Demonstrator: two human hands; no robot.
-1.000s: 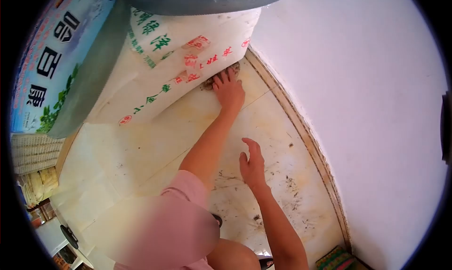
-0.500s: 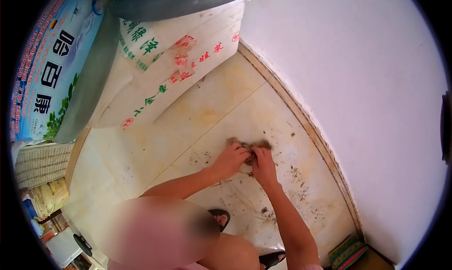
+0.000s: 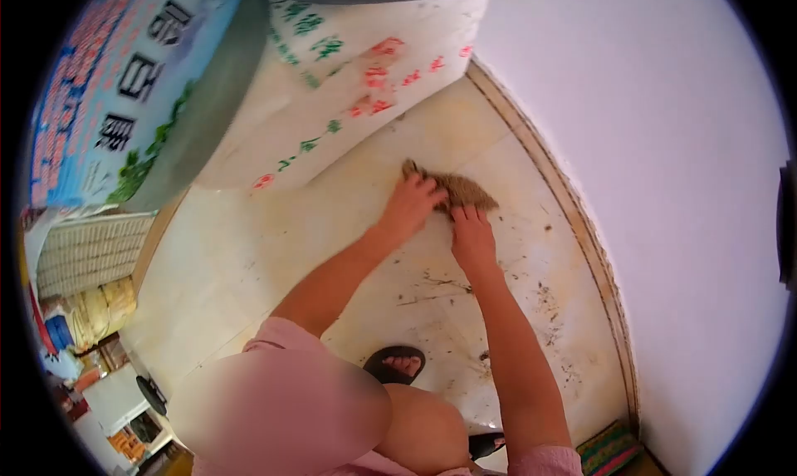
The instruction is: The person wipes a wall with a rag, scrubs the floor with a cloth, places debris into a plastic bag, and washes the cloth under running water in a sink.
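Note:
A brown rag (image 3: 466, 191) lies spread on the dirty tiled floor (image 3: 332, 231), between the white sack and the wall. My left hand (image 3: 413, 202) grips the rag near its left end, fingers bent over it and slightly blurred. At its near edge, my right hand (image 3: 475, 239) presses down with curled fingertips on the cloth. The undersides of the fingers are hidden. Dark crumbs and thin bits of debris (image 3: 440, 289) are scattered on the tiles on the near side of both hands.
A white woven sack (image 3: 332, 102) with green and red print stands ahead, beside a blue-labelled package (image 3: 124, 85). The white wall (image 3: 631, 185) with its tiled skirting (image 3: 581, 227) borders the right. My sandalled foot (image 3: 398, 364) is below. A striped textile (image 3: 610, 449) lies at lower right.
Both hands have moved forward with the rag, away from my feet and nearer the sack. The rag, bunched earlier, is now more spread out. The camera view has also shifted.

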